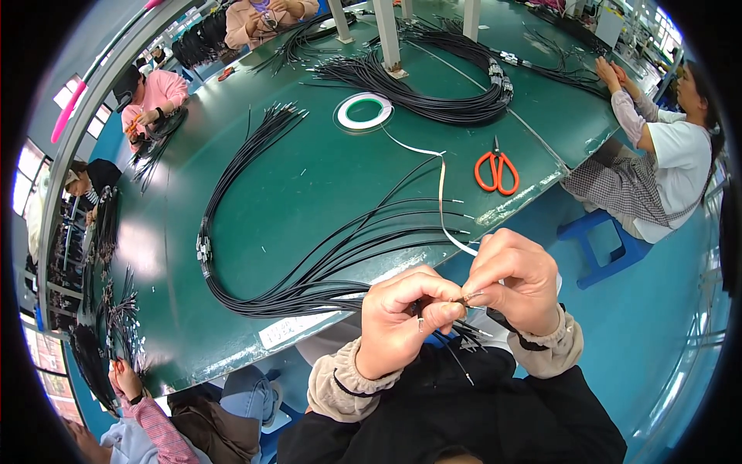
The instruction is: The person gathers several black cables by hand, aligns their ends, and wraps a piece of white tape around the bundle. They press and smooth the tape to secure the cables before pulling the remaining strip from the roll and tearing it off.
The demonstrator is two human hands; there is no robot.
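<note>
My left hand [402, 321] is curled tight, thumb pressed against forefinger, its grip closed on the ends of the black wires [325, 267] just off the near edge of the green surface [309, 178]. My right hand [514, 278] sits at its 2 o'clock, touching it fingertip to fingertip; that grip is pinched shut too, on a thin wire end and on the white tape strip [442, 209] that runs in from 11 o'clock. Exactly where the strip meets the wire is hidden under my fingers. The wire bundle sweeps away from my hands toward 10 o'clock, loops across the surface and comes back, with loose ends fanning out toward 12 o'clock. The strip leads up to the white tape roll [365, 110], lying flat well away at 12 o'clock. The orange-handled scissors [496, 170] lie closed near the surface's edge at 1 o'clock from my hands, apart from the strip. Another black cable bundle [448, 85] lies further back, beyond the roll.
</note>
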